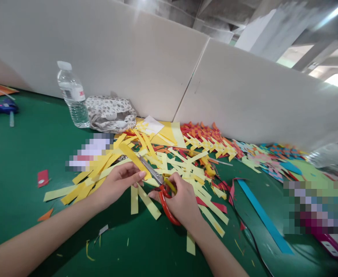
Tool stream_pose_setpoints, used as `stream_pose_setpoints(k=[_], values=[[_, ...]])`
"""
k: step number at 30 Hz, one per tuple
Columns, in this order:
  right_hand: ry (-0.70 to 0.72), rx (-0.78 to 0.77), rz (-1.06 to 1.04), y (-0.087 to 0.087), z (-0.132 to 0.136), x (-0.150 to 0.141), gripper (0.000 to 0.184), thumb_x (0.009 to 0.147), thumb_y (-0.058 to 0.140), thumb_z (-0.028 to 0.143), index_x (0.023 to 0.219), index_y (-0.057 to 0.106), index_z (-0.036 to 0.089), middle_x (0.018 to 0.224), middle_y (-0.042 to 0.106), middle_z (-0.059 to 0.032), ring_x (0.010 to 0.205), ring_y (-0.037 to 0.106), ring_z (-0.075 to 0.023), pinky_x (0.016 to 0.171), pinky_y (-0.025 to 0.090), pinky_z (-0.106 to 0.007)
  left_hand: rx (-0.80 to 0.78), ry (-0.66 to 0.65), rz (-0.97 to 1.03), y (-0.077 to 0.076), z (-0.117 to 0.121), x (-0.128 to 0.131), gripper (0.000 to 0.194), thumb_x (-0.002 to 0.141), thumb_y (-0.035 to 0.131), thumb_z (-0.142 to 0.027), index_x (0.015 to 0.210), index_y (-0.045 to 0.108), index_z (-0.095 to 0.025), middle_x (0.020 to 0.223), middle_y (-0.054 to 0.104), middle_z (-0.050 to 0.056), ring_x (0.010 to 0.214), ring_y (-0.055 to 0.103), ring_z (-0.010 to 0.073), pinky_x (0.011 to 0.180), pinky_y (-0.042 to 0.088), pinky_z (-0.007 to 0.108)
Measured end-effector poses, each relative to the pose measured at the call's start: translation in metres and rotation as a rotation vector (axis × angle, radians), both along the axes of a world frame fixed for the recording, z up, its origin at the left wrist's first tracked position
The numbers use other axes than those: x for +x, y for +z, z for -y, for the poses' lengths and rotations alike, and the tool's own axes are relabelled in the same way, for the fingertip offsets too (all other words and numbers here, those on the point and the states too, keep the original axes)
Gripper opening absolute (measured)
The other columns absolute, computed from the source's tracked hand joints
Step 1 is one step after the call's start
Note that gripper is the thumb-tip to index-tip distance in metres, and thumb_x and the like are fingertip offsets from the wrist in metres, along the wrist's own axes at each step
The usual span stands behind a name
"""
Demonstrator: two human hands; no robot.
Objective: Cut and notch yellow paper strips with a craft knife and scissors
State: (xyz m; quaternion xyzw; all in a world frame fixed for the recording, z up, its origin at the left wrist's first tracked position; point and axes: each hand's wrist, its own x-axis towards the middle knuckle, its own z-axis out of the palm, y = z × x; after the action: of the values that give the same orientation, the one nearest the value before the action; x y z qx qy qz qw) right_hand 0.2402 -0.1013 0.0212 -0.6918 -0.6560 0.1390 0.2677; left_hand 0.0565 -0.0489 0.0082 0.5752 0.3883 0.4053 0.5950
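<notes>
My left hand [122,180] pinches a yellow paper strip [132,155] between thumb and fingers. In my right hand [183,197] is a pair of scissors [166,206] with red handles, its blades pointing up and left alongside the strip. Whether the blades touch the paper I cannot tell. A small yellow piece also shows at the right fingers; what it is stays unclear. Under and around both hands lies a loose heap of yellow strips [99,164] and pale yellow strips [150,204].
A water bottle [74,98] and a patterned cloth bag [111,111] stand against the white partition [157,61]. Woven red and orange paper pieces [203,134] lie at the back. A black cable [243,223] and a blue strip [263,215] cross the green table [145,250] at right. A blue glue gun [0,109] lies far left.
</notes>
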Motion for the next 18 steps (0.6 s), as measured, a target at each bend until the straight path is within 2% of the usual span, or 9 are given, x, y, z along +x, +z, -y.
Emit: stream_pose_setpoints(k=[3, 6, 10, 14, 18], values=[[-0.028, 0.01, -0.079, -0.0005, -0.0002, 0.0018, 0.039, 0.063, 0.066, 0.048, 0.071, 0.037, 0.023, 0.059, 0.05, 0.005, 0.052, 0.044, -0.0128, 0.046, 0.033, -0.023, 0.012, 0.003, -0.042, 0.0004, 0.0009, 0.0009, 0.021, 0.074, 0.065, -0.037, 0.069, 0.06, -0.018, 0.061, 0.062, -0.003, 0.058, 0.056, 0.0102, 0.058, 0.045, 0.022], [-0.06, 0.032, -0.129, 0.0006, -0.0003, 0.0054, 0.035, 0.067, 0.063, 0.045, 0.082, 0.04, 0.024, 0.071, 0.057, 0.0027, 0.057, 0.05, -0.0141, 0.051, 0.037, -0.025, 0.018, 0.039, -0.067, 0.0006, 0.0009, 0.0018, 0.023, 0.074, 0.064, -0.04, 0.071, 0.06, -0.017, 0.063, 0.063, -0.001, 0.06, 0.058, 0.012, 0.059, 0.047, 0.024], [-0.096, -0.008, -0.013, 0.0015, -0.0012, 0.0069, 0.044, 0.067, 0.062, 0.048, 0.097, 0.041, 0.024, 0.082, 0.059, -0.0023, 0.068, 0.055, -0.0202, 0.057, 0.041, -0.03, 0.034, 0.157, -0.045, 0.0004, -0.001, 0.0015, 0.025, 0.073, 0.065, -0.042, 0.071, 0.06, -0.017, 0.065, 0.062, 0.0, 0.063, 0.06, 0.0134, 0.059, 0.049, 0.025], [-0.014, -0.026, 0.077, -0.0001, -0.0002, 0.0036, 0.05, 0.064, 0.063, 0.05, 0.101, 0.043, 0.023, 0.094, 0.059, -0.0061, 0.079, 0.057, -0.0242, 0.063, 0.043, -0.034, 0.053, 0.262, -0.004, -0.0023, -0.0047, 0.0002, 0.026, 0.072, 0.066, -0.043, 0.072, 0.061, -0.018, 0.068, 0.063, -0.001, 0.064, 0.061, 0.0129, 0.058, 0.05, 0.023], [0.022, -0.079, 0.087, -0.0016, 0.0016, 0.0015, 0.048, 0.065, 0.062, 0.049, 0.101, 0.043, 0.024, 0.096, 0.06, -0.0064, 0.081, 0.058, -0.0251, 0.065, 0.044, -0.037, 0.049, 0.296, 0.019, -0.0049, -0.0059, -0.0005, 0.026, 0.069, 0.067, -0.044, 0.072, 0.062, -0.018, 0.071, 0.064, -0.001, 0.065, 0.061, 0.0136, 0.058, 0.051, 0.024]])
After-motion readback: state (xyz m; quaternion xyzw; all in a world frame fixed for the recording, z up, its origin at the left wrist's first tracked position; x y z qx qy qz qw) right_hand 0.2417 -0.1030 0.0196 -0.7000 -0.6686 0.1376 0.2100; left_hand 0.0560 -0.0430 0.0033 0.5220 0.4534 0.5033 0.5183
